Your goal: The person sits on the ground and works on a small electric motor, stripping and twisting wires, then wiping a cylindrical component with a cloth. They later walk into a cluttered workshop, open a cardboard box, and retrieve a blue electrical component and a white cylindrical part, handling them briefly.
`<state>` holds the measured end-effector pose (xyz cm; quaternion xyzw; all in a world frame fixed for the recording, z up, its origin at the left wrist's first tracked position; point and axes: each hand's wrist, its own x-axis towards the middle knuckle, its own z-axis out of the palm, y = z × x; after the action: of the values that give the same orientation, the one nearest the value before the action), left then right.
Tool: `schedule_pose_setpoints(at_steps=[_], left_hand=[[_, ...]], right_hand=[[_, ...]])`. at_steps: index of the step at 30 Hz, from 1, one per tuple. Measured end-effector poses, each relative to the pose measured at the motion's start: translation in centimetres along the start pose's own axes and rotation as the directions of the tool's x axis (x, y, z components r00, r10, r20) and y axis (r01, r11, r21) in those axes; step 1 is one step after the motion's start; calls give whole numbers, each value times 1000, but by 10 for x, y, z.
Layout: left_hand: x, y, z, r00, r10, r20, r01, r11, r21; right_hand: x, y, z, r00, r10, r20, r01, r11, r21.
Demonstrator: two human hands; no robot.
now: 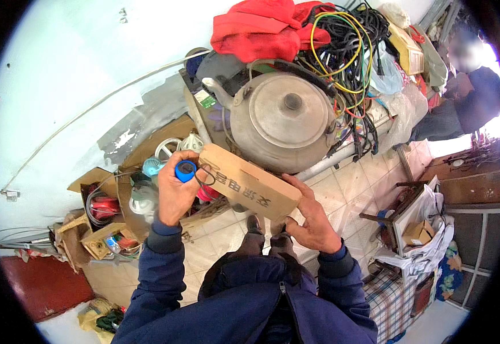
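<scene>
Left hand (175,192) closes around a blue roll (185,170) and the cardboard box (250,182) end; right hand (313,221) grips the box's other end, above the tiled floor (347,183).

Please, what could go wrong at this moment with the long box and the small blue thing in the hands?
1. The left hand holds both the small blue round part and one end of the long brown cardboard box; the part might slip.
2. The box might knock the large grey metal kettle close behind it.
</scene>
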<state>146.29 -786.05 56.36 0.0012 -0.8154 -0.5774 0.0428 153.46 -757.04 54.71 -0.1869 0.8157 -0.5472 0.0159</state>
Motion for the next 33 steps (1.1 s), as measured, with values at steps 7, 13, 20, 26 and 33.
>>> schedule_pose_setpoints(at_steps=[7, 13, 20, 26, 33], left_hand=[[11, 7, -2, 989, 55, 137, -86, 970, 226], [23, 21, -7, 916, 137, 376, -279, 892, 356], [24, 33, -10, 810, 182, 557, -479, 753, 451], [16, 24, -19, 789, 209, 578, -537, 692, 482], [15, 24, -18, 789, 214, 576, -538, 694, 479]], right_hand=[[-6, 14, 26, 937, 76, -342, -52, 996, 78], [2, 4, 46, 748, 154, -645, -136, 988, 78], [2, 14, 52, 796, -149, -586, 2, 970, -243], [-2, 20, 59, 779, -195, -596, 82, 974, -211], [-1, 17, 47, 839, -117, -532, 26, 984, -176]])
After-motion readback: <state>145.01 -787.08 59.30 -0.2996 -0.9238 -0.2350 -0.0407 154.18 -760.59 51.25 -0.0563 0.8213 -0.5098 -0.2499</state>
